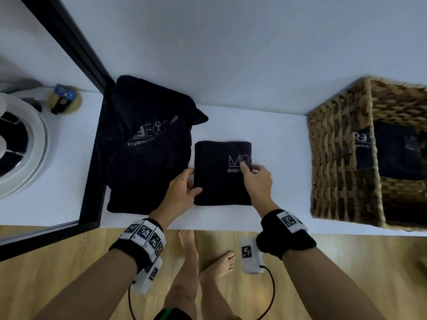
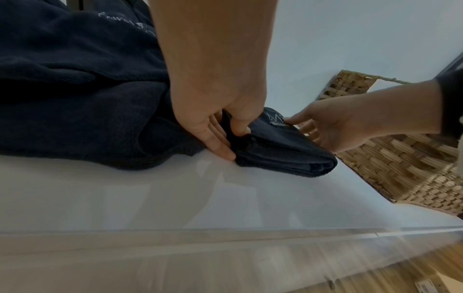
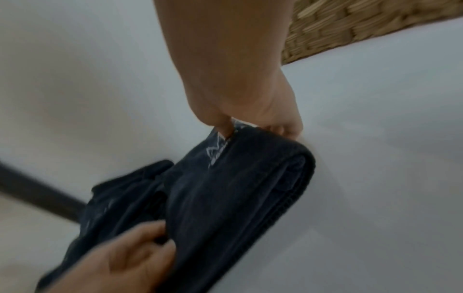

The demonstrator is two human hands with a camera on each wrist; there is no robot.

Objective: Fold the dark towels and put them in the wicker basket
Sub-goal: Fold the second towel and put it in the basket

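A folded dark towel (image 1: pixel 221 179) with a white logo lies on the white counter (image 1: pixel 277 204). My left hand (image 1: pixel 195 184) grips its left edge, thumb on top and fingers under the layers (image 2: pixel 233 138). My right hand (image 1: pixel 251 169) pinches the towel's right edge beside the logo (image 3: pixel 260 128). A heap of unfolded dark towels (image 1: pixel 147 144) sits just left of the folded towel (image 2: pixel 280 156). The wicker basket (image 1: pixel 342 162) stands at the right, with one folded dark towel (image 1: pixel 397 153) inside it.
A black frame (image 1: pixel 92 158) borders the towel heap on the left. Beyond it are a round white basin (image 1: pixel 34 144) and a small holder with items (image 1: pixel 65 100). The counter's front edge runs above a wooden floor (image 1: pixel 69 262), where my bare feet stand.
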